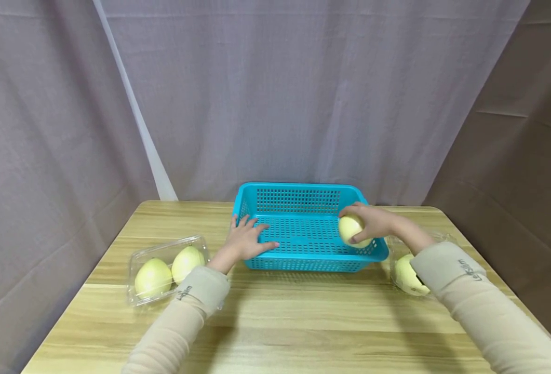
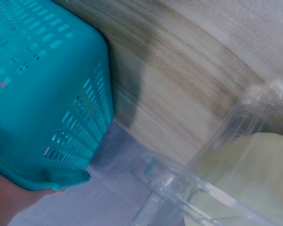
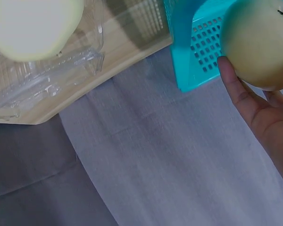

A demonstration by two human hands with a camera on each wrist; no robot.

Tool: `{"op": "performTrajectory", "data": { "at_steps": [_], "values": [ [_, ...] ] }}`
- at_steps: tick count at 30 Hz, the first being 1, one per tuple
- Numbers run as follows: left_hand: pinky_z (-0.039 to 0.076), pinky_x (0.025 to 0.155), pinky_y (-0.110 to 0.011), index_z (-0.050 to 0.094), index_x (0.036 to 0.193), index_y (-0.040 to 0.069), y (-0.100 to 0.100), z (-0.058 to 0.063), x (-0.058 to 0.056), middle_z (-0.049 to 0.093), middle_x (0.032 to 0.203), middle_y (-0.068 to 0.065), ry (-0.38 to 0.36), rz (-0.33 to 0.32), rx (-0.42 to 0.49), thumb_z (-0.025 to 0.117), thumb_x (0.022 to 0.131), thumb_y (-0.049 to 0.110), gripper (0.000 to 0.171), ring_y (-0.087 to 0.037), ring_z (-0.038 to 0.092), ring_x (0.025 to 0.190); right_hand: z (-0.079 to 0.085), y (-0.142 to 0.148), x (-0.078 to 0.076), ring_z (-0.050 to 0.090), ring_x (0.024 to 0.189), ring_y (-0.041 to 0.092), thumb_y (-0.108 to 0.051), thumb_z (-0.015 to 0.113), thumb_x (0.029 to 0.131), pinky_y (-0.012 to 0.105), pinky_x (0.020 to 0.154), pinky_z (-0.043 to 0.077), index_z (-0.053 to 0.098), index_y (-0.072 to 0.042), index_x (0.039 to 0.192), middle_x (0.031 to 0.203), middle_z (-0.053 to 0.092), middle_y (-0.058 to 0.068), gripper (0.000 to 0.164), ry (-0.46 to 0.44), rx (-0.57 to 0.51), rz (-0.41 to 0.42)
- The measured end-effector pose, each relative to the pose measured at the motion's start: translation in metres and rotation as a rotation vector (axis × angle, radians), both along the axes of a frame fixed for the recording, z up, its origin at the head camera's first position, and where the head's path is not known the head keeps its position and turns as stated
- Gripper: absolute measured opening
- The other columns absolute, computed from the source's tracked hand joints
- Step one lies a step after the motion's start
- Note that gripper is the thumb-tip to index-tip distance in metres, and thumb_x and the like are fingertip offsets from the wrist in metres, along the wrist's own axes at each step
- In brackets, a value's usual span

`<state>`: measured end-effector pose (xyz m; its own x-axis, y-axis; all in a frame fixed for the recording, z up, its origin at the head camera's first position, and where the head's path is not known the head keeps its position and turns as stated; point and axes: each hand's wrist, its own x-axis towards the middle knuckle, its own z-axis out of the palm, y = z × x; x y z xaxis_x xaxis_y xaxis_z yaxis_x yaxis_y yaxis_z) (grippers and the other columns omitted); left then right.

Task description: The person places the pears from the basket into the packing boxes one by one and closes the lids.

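A blue perforated plastic basket [image 1: 298, 263] stands near the back of the table. My right hand [image 1: 373, 221] grips a round pale yellow apple [image 1: 350, 228] over the basket's right end, thumb on the near side and fingers round the far side. The right wrist view shows this apple [image 3: 259, 42] with its stem end up and fingertips against its underside. At the basket's left end my left hand [image 1: 245, 240] spreads over the rim, fingers extended and holding nothing. In the left wrist view, part of that hand [image 2: 9, 200] shows beside the basket's rim [image 2: 61, 179].
Left of the basket, a clear plastic clamshell box [image 1: 135, 265] contains two pale yellow apples [image 1: 152, 279]. Another clear box [image 1: 445, 238] lies at the right, partly behind the right forearm, with one apple [image 1: 408, 275] visible in it. A grey curtain [image 1: 280, 93] hangs behind the table.
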<state>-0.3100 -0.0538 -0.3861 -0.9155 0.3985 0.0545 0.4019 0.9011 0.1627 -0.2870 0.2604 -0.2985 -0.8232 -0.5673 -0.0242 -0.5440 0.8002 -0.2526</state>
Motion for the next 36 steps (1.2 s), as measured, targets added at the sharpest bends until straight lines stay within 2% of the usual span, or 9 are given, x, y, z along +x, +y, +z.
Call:
{"op": "performTrajectory", "data": {
  "at_steps": [9,14,19,29,36],
  "values": [
    [-0.001,0.107,-0.053,0.039,0.132,0.029,0.001,0.0,0.0,0.03,0.143,-0.005,-0.003,0.002,0.007,0.035,0.077,0.072,0.07,-0.031,0.016,0.135,0.017,0.015,0.006,0.052,0.085,0.026,-0.02,0.074,0.067,0.034,0.063,0.046,0.051,-0.008,0.114,0.107,0.049,0.02,0.053,0.012,-0.013,-0.021],
    [0.0,0.107,-0.053,0.04,0.132,0.029,0.003,0.0,0.0,0.03,0.143,-0.005,-0.003,-0.002,0.007,0.036,0.078,0.07,0.068,-0.032,0.016,0.135,0.02,0.028,0.011,0.052,0.088,0.027,-0.022,0.075,0.066,0.033,0.064,0.046,0.052,-0.007,0.114,0.11,0.049,0.022,0.055,0.023,-0.023,-0.021],
    [0.001,0.107,-0.053,0.041,0.131,0.027,0.005,0.0,-0.001,0.03,0.143,-0.006,0.008,-0.013,0.008,0.035,0.078,0.07,0.069,-0.033,0.017,0.134,0.021,0.041,0.016,0.051,0.088,0.024,-0.023,0.075,0.065,0.03,0.063,0.044,0.053,-0.007,0.112,0.108,0.051,0.018,0.054,0.039,-0.022,-0.034],
    [0.0,0.107,-0.053,0.04,0.132,0.028,0.006,0.0,-0.001,0.03,0.143,-0.005,0.001,-0.006,0.002,0.035,0.077,0.071,0.07,-0.032,0.017,0.134,0.014,0.064,0.024,0.052,0.083,0.019,-0.028,0.073,0.069,0.027,0.06,0.042,0.05,-0.006,0.117,0.11,0.048,0.02,0.058,0.017,-0.022,-0.054],
    [0.0,0.107,-0.053,0.038,0.133,0.029,0.006,0.0,-0.002,0.03,0.143,-0.005,0.001,-0.007,-0.006,0.034,0.077,0.072,0.071,-0.031,0.017,0.135,0.006,0.082,0.029,0.051,0.085,0.019,-0.025,0.075,0.066,0.024,0.06,0.042,0.053,-0.006,0.111,0.104,0.055,0.013,0.053,0.096,-0.021,-0.015]
  ]
}}
